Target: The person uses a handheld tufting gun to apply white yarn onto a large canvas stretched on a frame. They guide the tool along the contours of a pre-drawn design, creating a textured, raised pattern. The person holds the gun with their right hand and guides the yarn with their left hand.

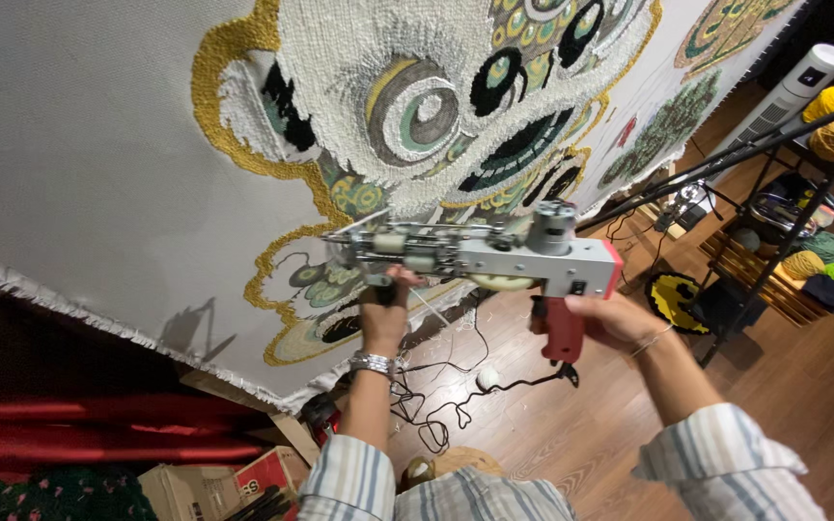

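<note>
I hold a grey metal tufting gun with a red rear handle in front of a stretched white cloth. My right hand is closed around the red handle. My left hand, with a metal bracelet on the wrist, grips the black front handle under the gun's mechanism. The gun's needle end points left, close to the cloth, beside a tufted design in white, gold, green and black yarn. A white yarn strand trails down from the gun.
A black metal rack with yellow, green and dark yarn balls stands at right, with a white tower fan behind it. Black cables lie on the wooden floor. Cardboard boxes and red fabric sit at lower left.
</note>
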